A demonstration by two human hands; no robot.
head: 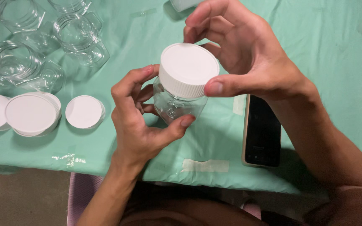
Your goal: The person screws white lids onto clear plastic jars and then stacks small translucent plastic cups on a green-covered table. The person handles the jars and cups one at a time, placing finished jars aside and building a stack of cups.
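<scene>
Tilting toward the camera, a small clear plastic jar (177,104) is held above the green-covered table (323,50), its long axis leaning lid-up and base-down toward the person. The left hand (137,121) wraps the glossy body, thumb under the base, fingers pressed along the side. The right hand (248,54) pinches the ribbed white lid (188,69) between thumb and fingertips. Loose white lids (84,111) and empty clear jars (80,37) lie well apart at left; a dark phone (262,134) rests at right.
</scene>
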